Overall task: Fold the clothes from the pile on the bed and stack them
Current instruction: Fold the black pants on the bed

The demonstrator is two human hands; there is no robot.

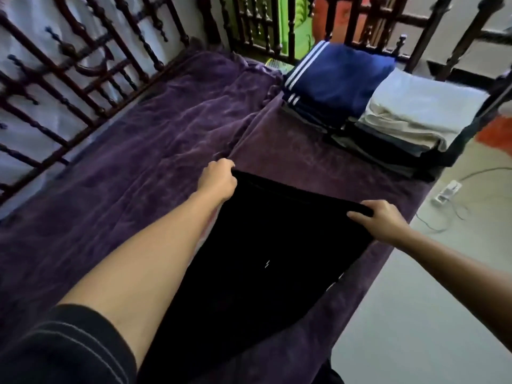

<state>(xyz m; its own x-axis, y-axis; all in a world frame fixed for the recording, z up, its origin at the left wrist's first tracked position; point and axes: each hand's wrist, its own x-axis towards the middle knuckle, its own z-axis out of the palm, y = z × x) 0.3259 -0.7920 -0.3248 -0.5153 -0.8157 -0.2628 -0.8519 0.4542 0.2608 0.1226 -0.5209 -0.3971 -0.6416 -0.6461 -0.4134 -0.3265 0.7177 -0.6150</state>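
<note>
A black garment [266, 245] lies stretched out on the purple bed cover [144, 151], running from the near edge toward the middle. My left hand [219, 178] grips its far left corner. My right hand [382, 220] holds the far right corner, fingers curled over the edge. At the far right of the bed stand two stacks of folded clothes: one topped by a blue piece with white stripes [340, 79], the other topped by pale white and grey pieces [415, 115] over dark ones.
A dark wooden spindle bed frame [83, 67] runs along the left and far sides. To the right the bed edge drops to a pale floor [432, 295] where a white power strip [446, 191] and its cable lie.
</note>
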